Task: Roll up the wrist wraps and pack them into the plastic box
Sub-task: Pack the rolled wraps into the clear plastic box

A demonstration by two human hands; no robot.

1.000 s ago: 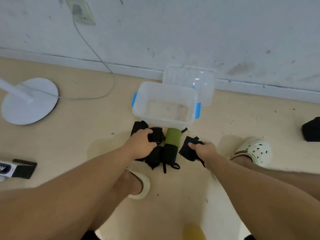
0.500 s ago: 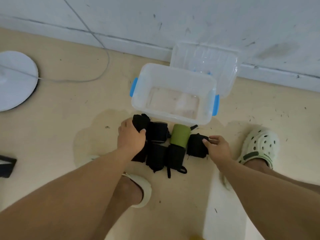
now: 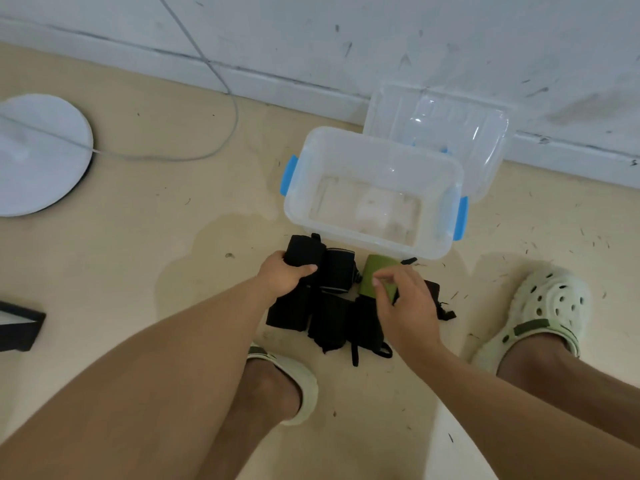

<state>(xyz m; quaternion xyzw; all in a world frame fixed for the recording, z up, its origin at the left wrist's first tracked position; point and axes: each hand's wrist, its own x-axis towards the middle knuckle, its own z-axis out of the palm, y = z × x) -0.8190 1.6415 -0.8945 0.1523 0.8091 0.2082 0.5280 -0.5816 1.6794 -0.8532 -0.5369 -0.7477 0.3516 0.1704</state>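
The left hand [image 3: 287, 275] grips 1 rolled black fabric wrist wrap [image 3: 304, 252], and the right hand [image 3: 401, 299] pinches the olive-green rolled wrap [image 3: 375, 277]. Both lie lengthwise toward the open clear plastic box [image 3: 374, 147], just beyond them on the floor.

- Both forearms are bare, with no sleeves, watch or bands in sight.
- The left hand [image 3: 284, 279] and right hand [image 3: 403, 299] wear no gloves or rings.
- Both legs are bare.
- Pale cream perforated clogs: right clog [image 3: 540, 313] with an olive strap tab, left clog [image 3: 294, 379] partly hidden.
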